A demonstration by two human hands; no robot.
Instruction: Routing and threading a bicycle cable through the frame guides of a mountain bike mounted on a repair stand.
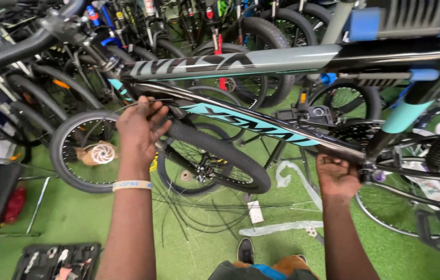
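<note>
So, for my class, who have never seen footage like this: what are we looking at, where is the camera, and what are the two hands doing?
The one picture comes from a camera worn on a person's head, looking down at their own bare arms. In front of them hangs a black and turquoise bicycle frame. The left hand, with a pale wristband, pinches a thin black cable against the frame's sloping tube. The right hand grips the frame's lower end near the pedals. Below is green flooring with loose cables, an open tool case and the person's shoe. Many other bicycles stand behind.
</note>
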